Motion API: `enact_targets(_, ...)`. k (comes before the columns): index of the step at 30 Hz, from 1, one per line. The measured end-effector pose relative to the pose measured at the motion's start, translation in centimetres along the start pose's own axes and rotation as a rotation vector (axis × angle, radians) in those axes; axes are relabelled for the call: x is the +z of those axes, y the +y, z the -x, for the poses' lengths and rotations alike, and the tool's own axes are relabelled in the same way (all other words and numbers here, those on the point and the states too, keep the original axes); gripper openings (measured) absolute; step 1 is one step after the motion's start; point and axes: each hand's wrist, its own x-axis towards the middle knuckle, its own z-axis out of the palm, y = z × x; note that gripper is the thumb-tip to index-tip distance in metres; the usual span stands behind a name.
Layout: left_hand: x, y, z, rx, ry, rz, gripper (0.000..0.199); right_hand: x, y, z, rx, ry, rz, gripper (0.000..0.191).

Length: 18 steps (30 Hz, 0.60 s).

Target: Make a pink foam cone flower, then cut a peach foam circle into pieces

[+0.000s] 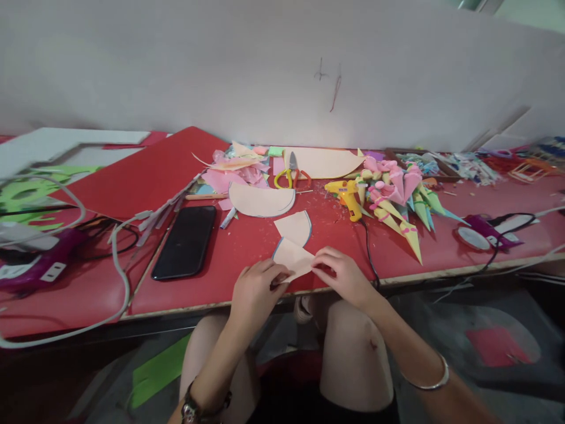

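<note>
Between my hands is a cream fan-shaped paper piece (pixel 292 257) with a blue curved edge, near the table's front edge. My left hand (pixel 256 288) pinches its lower left corner. At its right corner, my right hand (pixel 338 271) grips it between thumb and fingers. Just beyond lies a second cream paper piece (pixel 295 227), also edged in blue. Farther back rest a larger cream half-round paper (pixel 261 199) and a marker (pixel 228 218). A yellow glue gun (pixel 346 195) lies to the right, its black cord running to the front edge.
A black phone (pixel 185 242) lies left on the red table (pixel 247 247). Pliers (pixel 292 171) and pink scraps (pixel 233 171) are at the back. Right of the glue gun, paper cones (pixel 410 238) with pink tops are heaped. White cable (pixel 115 259) loops over the left front edge.
</note>
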Motion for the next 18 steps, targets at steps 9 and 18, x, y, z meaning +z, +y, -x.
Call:
enact_targets(9, -0.5, 0.1, -0.2, -0.137, 0.017, -0.114, 0.034, -0.6, 0.8, -0.6, 0.01, 0.032, -0.079, 0.008)
enact_targets(18, -0.6, 0.3, -0.4, -0.186, -0.005, -0.108, 0.038, -0.5, 1.3, -1.4, 0.048, 0.071, 0.014, 0.006)
